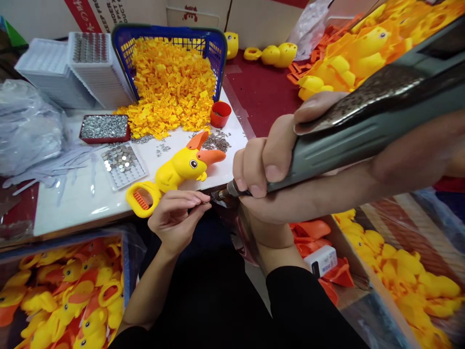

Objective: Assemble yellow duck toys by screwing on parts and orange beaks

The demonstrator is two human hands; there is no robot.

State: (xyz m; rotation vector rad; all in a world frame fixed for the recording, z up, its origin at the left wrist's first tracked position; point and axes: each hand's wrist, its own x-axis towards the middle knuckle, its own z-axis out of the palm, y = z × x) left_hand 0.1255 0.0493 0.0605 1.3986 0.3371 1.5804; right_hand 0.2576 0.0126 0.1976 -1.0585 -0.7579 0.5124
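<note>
My right hand (269, 160) is wrapped round a long grey-green power screwdriver (348, 126), which slants from the upper right down to its tip. The thin metal bit (220, 195) points left, close to the fingertips of my left hand (181, 213). Those fingers are pinched together at the bit's end; a tiny dark piece, perhaps a screw, shows there but is too small to make out surely. Just beyond my left hand, a yellow duck toy (178, 169) with an open orange beak and a ring handle lies on its side on the white tabletop (83, 203).
A blue basket (218, 63) spills small yellow parts (170, 87). Near it are a red tray of metal pieces (104, 127), a red cup (220, 114), loose screws (217, 142) and a disc tray (123, 165). Duck toys (72, 300) fill a bin lower left; yellow parts (403, 271) lie right.
</note>
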